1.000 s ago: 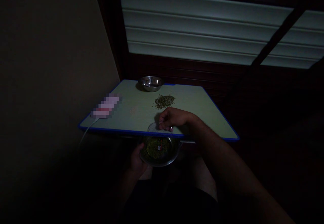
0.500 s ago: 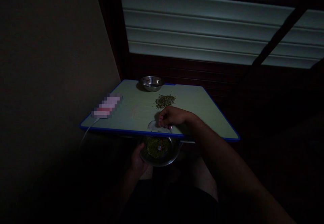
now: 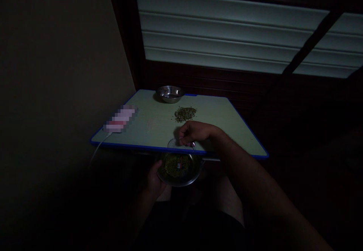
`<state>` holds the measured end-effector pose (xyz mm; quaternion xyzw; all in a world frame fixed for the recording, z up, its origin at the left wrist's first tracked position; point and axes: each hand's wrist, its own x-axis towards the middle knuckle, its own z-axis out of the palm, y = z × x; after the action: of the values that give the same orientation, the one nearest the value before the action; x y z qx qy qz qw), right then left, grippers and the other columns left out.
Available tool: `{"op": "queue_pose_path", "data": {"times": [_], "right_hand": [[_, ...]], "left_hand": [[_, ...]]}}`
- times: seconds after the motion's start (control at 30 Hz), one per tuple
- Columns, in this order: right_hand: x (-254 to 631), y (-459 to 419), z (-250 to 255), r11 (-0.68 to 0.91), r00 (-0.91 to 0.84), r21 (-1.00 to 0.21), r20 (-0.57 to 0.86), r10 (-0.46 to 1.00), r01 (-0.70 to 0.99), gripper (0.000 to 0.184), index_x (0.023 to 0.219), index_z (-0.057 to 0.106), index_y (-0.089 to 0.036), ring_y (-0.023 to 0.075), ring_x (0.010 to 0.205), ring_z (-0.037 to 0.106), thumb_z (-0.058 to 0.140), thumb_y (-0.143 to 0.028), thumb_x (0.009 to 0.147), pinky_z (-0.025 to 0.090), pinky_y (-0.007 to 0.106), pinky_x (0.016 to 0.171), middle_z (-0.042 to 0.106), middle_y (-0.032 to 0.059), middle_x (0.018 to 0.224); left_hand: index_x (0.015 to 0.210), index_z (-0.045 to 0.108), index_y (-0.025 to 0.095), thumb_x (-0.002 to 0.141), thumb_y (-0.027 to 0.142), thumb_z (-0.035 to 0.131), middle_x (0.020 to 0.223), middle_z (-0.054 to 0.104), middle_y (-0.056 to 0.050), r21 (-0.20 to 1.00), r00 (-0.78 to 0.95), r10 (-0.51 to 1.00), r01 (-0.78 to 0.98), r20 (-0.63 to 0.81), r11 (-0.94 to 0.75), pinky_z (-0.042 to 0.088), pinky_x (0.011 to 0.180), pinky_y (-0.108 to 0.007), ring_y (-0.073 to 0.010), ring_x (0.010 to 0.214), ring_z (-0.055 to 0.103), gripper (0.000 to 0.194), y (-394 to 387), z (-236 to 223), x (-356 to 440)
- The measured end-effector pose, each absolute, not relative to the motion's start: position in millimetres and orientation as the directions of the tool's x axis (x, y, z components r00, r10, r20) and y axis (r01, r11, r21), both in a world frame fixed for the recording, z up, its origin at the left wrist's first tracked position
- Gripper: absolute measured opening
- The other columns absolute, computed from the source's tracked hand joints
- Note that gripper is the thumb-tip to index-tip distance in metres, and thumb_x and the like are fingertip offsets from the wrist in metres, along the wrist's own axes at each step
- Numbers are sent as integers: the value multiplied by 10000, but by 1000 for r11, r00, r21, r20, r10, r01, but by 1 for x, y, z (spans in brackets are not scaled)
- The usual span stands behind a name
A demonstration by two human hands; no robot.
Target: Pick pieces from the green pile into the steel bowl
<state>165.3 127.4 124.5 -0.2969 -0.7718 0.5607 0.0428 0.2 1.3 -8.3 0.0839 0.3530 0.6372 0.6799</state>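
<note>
My left hand grips the left rim of a steel bowl, held below the table's front edge. Inside the bowl lie small greenish grains that look like beans, with a small white-and-red label-like piece among them. Over the front edge, my right hand is closed on a clear plastic piece with a rounded edge, pressed flat or nearly flat to the tabletop. Its lower part is hard to make out in the dim light. Just beyond that hand is a loose pile of similar grains.
The pale table has a blue rim. A second steel bowl stands at its far edge. On the left lies a blurred-out pink device, likely a phone, with a white cable hanging over the edge. A wall rises at left.
My right hand and the clear plastic piece have shifted slightly right and closer to the front edge. The bowl in my left hand has stayed almost still; the grain pile looks unchanged.
</note>
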Motion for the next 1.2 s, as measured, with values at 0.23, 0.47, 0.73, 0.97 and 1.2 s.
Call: {"op": "queue_pose_path", "data": {"times": [0.23,0.47,0.73,0.97,1.2], "right_hand": [[177,140,125,68,-652,-951,-153,743,301,259,693,533,-155,98,459,546,730,-322,679,413,207,454,637,8,575],[204,171,103,107,42,-967,120,992,233,228,715,490,-196,105,461,503,661,-202,563,380,203,446,548,-49,526],[213,177,88,240,113,-884,307,945,401,161,738,586,-165,125,667,551,561,-232,594,441,241,649,624,2,725],[220,182,79,202,185,-821,347,919,534,134,738,638,-164,138,723,587,551,-224,657,441,249,710,661,11,741],[221,184,75,200,137,-755,359,923,625,151,785,681,-166,144,743,602,582,-226,688,442,249,709,693,25,786]], "left_hand": [[821,739,147,682,266,624,818,768,-81,564,-93,894,-802,-439,194,516,865,-389,-256,847,696,216,1,-13,-2],[806,734,161,694,243,625,821,771,-72,573,-54,893,-784,-447,239,534,832,-370,-243,824,702,176,-1,-12,-3],[862,731,174,674,252,658,785,760,-60,570,-29,907,-786,-419,238,521,865,-399,-274,905,694,217,0,-10,-7],[824,733,176,667,270,642,812,767,-68,593,-59,909,-775,-413,219,543,811,-390,-266,848,702,204,-1,-9,-6],[818,730,180,683,259,642,797,767,-53,593,-67,891,-769,-448,241,536,834,-388,-247,826,704,180,-1,-10,-6]]}}
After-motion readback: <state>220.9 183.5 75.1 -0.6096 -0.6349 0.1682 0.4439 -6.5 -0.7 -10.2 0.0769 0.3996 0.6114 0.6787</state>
